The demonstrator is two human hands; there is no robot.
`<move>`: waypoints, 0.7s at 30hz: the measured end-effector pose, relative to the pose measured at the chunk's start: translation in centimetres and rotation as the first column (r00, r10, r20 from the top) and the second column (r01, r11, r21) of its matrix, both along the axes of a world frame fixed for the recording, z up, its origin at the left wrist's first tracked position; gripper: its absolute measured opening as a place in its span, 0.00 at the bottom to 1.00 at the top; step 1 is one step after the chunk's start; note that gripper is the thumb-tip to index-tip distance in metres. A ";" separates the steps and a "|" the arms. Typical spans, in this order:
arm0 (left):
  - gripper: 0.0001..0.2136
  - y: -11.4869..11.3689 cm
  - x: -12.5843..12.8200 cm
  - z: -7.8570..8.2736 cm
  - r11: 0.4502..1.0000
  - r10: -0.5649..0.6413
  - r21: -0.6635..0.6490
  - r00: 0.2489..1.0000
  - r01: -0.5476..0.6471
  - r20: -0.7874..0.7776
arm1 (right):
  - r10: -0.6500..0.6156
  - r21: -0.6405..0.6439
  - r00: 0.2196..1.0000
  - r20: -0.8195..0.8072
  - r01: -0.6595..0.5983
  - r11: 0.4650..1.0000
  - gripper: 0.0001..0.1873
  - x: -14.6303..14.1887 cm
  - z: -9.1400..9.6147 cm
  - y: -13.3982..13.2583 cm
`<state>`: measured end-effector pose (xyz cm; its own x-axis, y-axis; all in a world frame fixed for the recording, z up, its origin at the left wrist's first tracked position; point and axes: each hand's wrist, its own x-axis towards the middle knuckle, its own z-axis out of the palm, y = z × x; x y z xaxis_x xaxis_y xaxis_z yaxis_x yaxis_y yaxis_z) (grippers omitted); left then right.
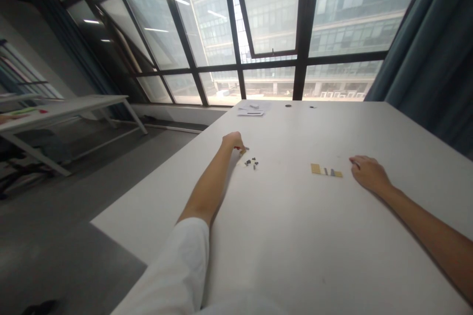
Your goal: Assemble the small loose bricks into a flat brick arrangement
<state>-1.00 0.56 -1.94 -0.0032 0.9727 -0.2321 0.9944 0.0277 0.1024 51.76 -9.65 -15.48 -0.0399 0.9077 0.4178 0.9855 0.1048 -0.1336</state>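
My left hand (pixel 232 140) reaches far across the white table, its fingers bent down into a group of small building-brick pieces (pixel 248 162). The pieces are dark grey, pale and tan, with a bit of red by the fingertips. Those fingers look pinched together; whatever is between them is too small to make out. To the right lies a flat tan brick plate (pixel 315 169) with white and grey pieces in its middle stretch. My right hand (pixel 369 172) rests on the table just right of this plate, apart from it, fingers curled together with nothing visible in them.
The white table (pixel 281 236) runs up to the windows. Papers (pixel 252 110) lie at its far left, near a dark round disc (pixel 288 106) and a small dark item (pixel 313 107). Another table (pixel 74 103) stands at the left; a blue curtain (pixel 432 59) hangs at the right.
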 end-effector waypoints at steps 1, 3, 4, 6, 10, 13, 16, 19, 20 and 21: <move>0.14 0.0 0.1 -0.1 0.999 0.034 -0.006 0.999 -0.034 -0.040 | 0.000 0.000 1.000 0.002 0.000 1.000 0.22 0.0 0.0 0.0; 0.15 -0.1 0.4 -0.2 0.996 0.083 -0.024 0.989 -0.087 -0.124 | 0.000 -0.003 1.000 0.007 0.000 1.000 0.23 0.1 0.0 0.1; 0.16 -0.1 0.6 -0.2 0.995 0.091 -0.028 0.984 -0.097 -0.155 | 0.001 -0.006 1.000 0.010 -0.001 1.000 0.23 0.1 0.0 0.0; 0.17 -0.3 0.9 -0.2 0.995 0.082 -0.040 0.980 -0.091 -0.182 | 0.006 -0.011 1.000 0.009 -0.006 1.000 0.23 0.0 0.1 0.0; 0.15 -0.7 1.3 -0.1 0.995 0.070 -0.060 0.980 -0.082 -0.189 | -0.002 -0.010 1.000 -0.006 0.002 1.000 0.23 -0.2 0.2 -0.2; 0.15 -0.9 1.7 -0.1 0.996 0.053 -0.061 0.983 -0.065 -0.179 | -0.012 -0.011 1.000 -0.010 0.012 1.000 0.22 -0.3 0.2 -0.2; 0.17 -0.8 2.6 -0.3 0.998 0.014 -0.057 0.988 -0.023 -0.152 | -0.013 -0.015 1.000 -0.006 0.013 1.000 0.23 -0.2 0.2 -0.1; 0.17 -0.9 4.3 -1.0 0.997 -0.052 -0.056 0.994 0.046 -0.098 | -0.016 -0.019 1.000 0.007 0.016 1.000 0.23 -0.2 0.2 0.0; 0.17 -0.9 4.8 -1.3 0.996 -0.075 -0.057 0.994 0.071 -0.075 | -0.017 -0.021 1.000 0.011 0.017 1.000 0.23 -0.2 0.2 0.0; 0.16 -1.0 5.3 -1.5 0.994 -0.097 -0.056 0.994 0.094 -0.052 | -0.017 -0.021 1.000 0.013 0.017 1.000 0.23 -0.2 0.2 0.0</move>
